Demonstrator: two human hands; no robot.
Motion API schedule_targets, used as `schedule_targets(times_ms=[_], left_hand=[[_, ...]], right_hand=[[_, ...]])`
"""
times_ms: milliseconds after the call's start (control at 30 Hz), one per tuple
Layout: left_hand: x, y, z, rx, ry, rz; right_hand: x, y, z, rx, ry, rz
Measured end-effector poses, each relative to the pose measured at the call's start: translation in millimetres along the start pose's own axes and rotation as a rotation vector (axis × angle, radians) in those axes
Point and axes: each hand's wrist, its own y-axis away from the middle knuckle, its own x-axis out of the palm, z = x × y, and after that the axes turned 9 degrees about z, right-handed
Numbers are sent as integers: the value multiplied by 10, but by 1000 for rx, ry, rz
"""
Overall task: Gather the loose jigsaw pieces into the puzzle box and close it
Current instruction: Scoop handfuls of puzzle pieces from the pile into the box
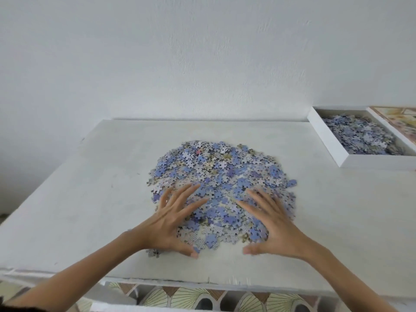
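Left hand [173,221] and right hand [274,224] rest spread wide on one pile of pieces [220,172]; one part-filled box [329,140] far right.

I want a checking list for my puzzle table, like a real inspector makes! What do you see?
Surface: white table, a bit scuffed, set against the wall.
Job's things: big pile of jigsaw pieces mid-table; open puzzle box at far right, already holding more pieces; printed panel, perhaps the lid, beside it.
Clutter: a few stray pieces by the left wrist.
Hands: left hand and right hand both open, fingers spread on the pile's near side.
Cables: nothing seen.
Surroundings: plain white wall; leaf-patterned surface below the table edge.
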Motion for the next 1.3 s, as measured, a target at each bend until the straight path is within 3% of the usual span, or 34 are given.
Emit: schedule_targets(times_ms=[300,467,600,900,1100,1233,1300], left_hand=[[24,-308,-65,-54,-66,-45],[-67,-329,-5,-53,-44,-75],[-209,-5,287,-81,19,-105],[48,546,335,-141,-36,61],[51,255,243,-201,-48,-34],[14,65,260,-273,121,-119],[-28,7,403,-352,184,-151]], right_hand=[[94,-212,133,50,133,-90],[78,-304,139,56,31,-179],[108,-304,190,-20,-48,-362],[150,-501,216,-144,-146,-474],[113,-557,124,-127,-189,-500],[-122,-516,-20,-70,-204,-544],[-267,-422,-189,19,-238,-485]])
